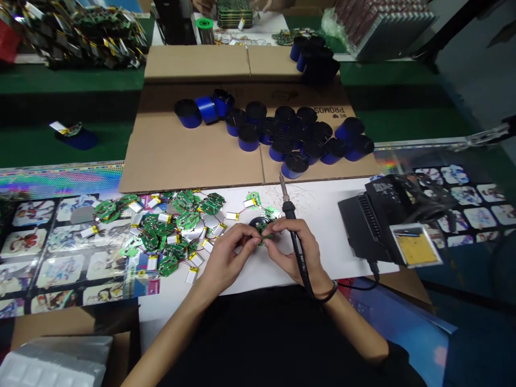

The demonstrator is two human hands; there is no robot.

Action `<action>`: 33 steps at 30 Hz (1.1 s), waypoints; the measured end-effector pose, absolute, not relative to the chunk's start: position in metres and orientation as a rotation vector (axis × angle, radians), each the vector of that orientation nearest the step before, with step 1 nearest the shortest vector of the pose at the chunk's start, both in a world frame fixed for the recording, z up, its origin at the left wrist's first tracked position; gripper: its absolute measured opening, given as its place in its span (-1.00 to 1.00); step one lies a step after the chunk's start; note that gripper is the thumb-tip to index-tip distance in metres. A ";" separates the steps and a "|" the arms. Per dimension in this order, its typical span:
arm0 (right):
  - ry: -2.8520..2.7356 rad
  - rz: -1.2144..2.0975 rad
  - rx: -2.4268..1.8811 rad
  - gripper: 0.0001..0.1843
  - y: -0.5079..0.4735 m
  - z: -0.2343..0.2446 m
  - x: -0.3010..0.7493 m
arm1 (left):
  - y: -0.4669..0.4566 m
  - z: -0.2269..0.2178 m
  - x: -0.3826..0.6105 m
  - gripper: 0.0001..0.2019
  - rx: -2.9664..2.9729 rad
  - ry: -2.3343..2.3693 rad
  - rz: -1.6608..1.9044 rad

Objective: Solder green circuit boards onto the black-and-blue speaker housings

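Just in front of me on white paper, my left hand pinches the edge of a small green circuit board, thumb against fingertips. My right hand touches the board's other side with thumb and forefinger. That hand also holds a soldering iron, its tip pointing away from me. A black round part shows behind the board, partly covered by my fingers. To the left lies a heap of green circuit boards with small silver batteries wired to them. Two more boards with batteries lie just beyond my hands.
Several blue and black round housings stand on a cardboard sheet. A black soldering station with a yellow sponge sits at the right. At the back are a solder spool and another person's hands.
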State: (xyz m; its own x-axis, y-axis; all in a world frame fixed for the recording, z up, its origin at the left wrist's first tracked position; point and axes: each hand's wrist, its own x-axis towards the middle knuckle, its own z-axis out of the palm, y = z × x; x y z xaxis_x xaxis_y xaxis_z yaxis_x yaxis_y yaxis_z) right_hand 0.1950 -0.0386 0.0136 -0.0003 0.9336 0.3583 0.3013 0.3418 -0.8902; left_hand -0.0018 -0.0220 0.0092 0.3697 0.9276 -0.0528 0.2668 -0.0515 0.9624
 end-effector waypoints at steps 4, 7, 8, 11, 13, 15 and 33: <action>-1.543 0.744 -1.168 -0.66 -0.038 0.015 0.194 | -0.022 0.010 -0.002 -0.83 1.604 1.086 0.794; -1.493 0.768 -1.182 -0.67 -0.038 0.014 0.194 | -0.021 0.011 -0.002 -0.83 1.590 1.083 0.806; -1.472 0.781 -1.184 -0.68 -0.038 0.014 0.194 | -0.022 0.011 -0.002 -0.82 1.568 1.082 0.807; -1.419 0.803 -1.199 -0.70 -0.039 0.013 0.192 | -0.022 0.010 -0.002 -0.80 1.499 1.087 0.817; -1.402 0.808 -1.214 -0.73 -0.039 0.012 0.191 | -0.023 0.009 -0.001 -0.79 1.469 1.093 0.820; -1.397 0.810 -1.223 -0.73 -0.040 0.012 0.190 | -0.023 0.009 0.000 -0.79 1.453 1.105 0.819; -1.663 0.597 -1.223 -0.73 -0.048 0.011 0.200 | -0.016 0.013 -0.002 -0.93 1.759 1.110 0.951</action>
